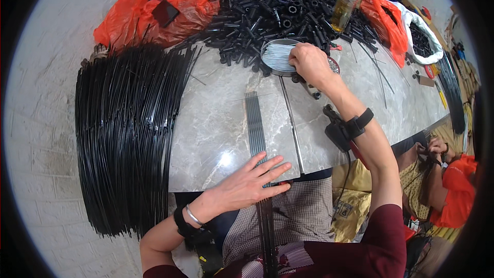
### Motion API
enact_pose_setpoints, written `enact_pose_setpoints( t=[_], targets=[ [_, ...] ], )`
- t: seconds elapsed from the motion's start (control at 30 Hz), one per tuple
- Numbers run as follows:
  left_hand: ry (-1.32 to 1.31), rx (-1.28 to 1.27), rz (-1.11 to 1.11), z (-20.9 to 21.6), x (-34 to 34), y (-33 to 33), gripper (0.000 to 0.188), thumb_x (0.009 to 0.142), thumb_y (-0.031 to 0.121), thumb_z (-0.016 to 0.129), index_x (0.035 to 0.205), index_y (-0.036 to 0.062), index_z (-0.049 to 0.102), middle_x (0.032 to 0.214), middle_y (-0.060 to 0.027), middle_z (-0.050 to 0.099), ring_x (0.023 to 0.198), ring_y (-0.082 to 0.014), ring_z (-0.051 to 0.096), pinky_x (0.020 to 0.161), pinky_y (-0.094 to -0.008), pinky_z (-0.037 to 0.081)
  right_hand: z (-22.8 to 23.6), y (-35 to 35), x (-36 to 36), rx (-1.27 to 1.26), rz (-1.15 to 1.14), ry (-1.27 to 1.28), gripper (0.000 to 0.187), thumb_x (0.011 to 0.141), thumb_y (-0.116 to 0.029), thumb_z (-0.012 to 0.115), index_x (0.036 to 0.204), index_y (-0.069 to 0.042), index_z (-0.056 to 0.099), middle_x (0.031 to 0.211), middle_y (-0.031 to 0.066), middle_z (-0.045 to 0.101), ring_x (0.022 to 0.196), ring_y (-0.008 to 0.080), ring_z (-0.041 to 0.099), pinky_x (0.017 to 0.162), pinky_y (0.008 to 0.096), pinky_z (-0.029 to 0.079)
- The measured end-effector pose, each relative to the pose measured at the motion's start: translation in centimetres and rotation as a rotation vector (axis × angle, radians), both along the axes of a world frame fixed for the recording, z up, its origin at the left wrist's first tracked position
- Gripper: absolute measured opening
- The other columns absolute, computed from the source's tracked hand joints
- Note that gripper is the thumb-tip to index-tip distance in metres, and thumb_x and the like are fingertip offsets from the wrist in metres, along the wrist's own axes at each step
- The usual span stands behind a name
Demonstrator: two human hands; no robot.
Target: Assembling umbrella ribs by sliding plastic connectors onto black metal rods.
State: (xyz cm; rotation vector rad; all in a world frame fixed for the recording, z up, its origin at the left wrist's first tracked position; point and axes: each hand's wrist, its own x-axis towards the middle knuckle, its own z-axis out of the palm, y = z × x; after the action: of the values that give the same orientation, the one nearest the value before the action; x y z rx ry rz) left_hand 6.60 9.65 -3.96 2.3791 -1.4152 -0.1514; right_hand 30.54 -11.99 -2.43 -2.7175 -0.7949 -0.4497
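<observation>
My left hand (252, 179) lies flat with its fingers spread across a row of thin dark rods (255, 123). These rods lie side by side on the grey marbled tabletop, their far ends greyish, their near ends running past the edge over my lap. A very thin wire or needle seems to cross them near the far ends. Farther off, my right hand (311, 64) reaches over the right side of a round metal tin (297, 73) full of thin pale sticks (278, 55). Its fingers are bent together at the sticks; whatever is between the fingertips is hidden.
A thick bundle of long black rods (126, 134) hangs over the table's left side. Behind the tin rises a heap of black tubular parts (262, 10). Around it are red plastic bags (180, 7), a glass jar (343, 10) and a white bag (422, 36). Another person (453, 185) sits at right.
</observation>
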Motion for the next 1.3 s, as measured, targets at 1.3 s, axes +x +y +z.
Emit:
enact_pose_setpoints(
  t=[1.3],
  targets=[
    [0.006,-0.004,0.022,-0.1,0.0,-0.1,0.059,0.073,0.010,0.065,0.127,0.0257,0.052,0.149,-0.0047,0.030,0.138,-0.0235,0.026,0.113,-0.0476,0.023,-1.0,3.1,-5.5,0.065,0.286,0.013,0.009,0.071,-0.001,0.054,0.074,-0.004,0.062,0.078,0.0117,0.058,0.082,0.0316,0.060,0.067,0.0409,0.049]
  ],
)
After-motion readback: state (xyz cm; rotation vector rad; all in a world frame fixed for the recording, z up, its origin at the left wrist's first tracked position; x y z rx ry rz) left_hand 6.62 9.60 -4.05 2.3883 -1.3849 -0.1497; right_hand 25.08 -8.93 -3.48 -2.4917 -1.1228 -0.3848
